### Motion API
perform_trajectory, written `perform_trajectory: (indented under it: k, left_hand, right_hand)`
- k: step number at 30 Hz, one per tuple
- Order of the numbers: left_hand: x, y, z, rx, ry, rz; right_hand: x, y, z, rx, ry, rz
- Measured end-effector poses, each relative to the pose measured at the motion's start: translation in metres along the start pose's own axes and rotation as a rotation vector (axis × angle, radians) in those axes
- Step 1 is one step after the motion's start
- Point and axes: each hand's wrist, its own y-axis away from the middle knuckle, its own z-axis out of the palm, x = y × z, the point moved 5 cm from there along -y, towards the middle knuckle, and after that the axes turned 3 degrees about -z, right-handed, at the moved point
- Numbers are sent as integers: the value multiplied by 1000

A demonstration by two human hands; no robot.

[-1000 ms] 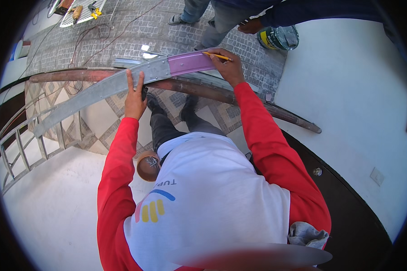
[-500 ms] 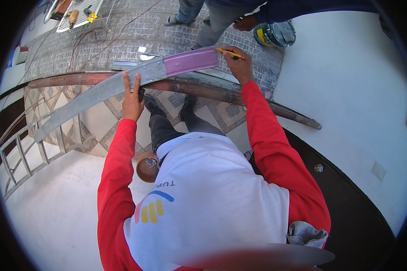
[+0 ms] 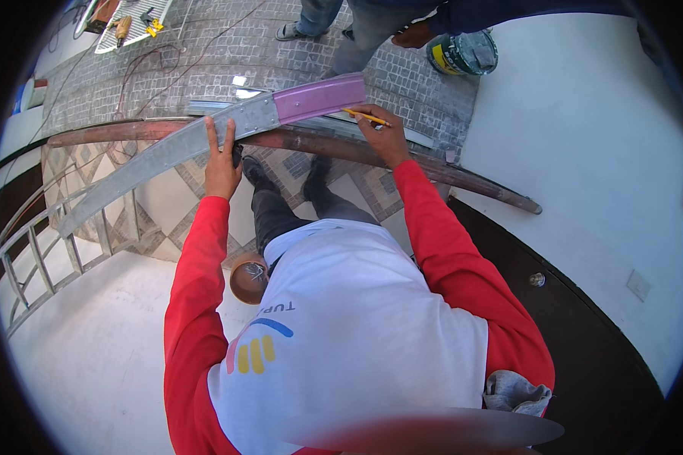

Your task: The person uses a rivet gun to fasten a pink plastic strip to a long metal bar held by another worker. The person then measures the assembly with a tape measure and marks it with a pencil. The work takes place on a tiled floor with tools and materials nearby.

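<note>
A long curved grey metal channel (image 3: pixel 155 155) runs up from the left, with a purple metal channel piece (image 3: pixel 322 98) joined at its right end. My left hand (image 3: pixel 221 171) grips the grey channel, two fingers lying over its face. Beside that palm shows a small black object (image 3: pixel 237 155), mostly hidden, its kind unclear. In my right hand (image 3: pixel 387 142) is a yellow pencil (image 3: pixel 372 117), pinched between the fingers. Its tip points left, at the purple piece's lower edge near the right end; contact cannot be made out.
A reddish-brown curved pipe (image 3: pixel 334 146) crosses below the channel. Metal framing (image 3: pixel 53 265) stands at left, and a brown bowl of screws (image 3: pixel 249 279) by my waist. Beyond are another person's legs (image 3: pixel 353 49), a green bucket (image 3: pixel 463 57) and a drill (image 3: pixel 121 30).
My right hand has moved down and slightly left with the pencil, from the purple piece's upper right corner to its lower edge. The channel's purple end has risen slightly; my left hand stays put.
</note>
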Motion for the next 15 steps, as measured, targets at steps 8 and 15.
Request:
perform_trajectory:
  k: [8, 15]
  left_hand:
    - [-1, 0, 2, 13, -12, 5]
    - [1, 0, 0, 21, -14, 12]
  right_hand:
    - [-7, 2, 6, -40, 80, 39]
    - [-1, 5, -5, 3, 150, 111]
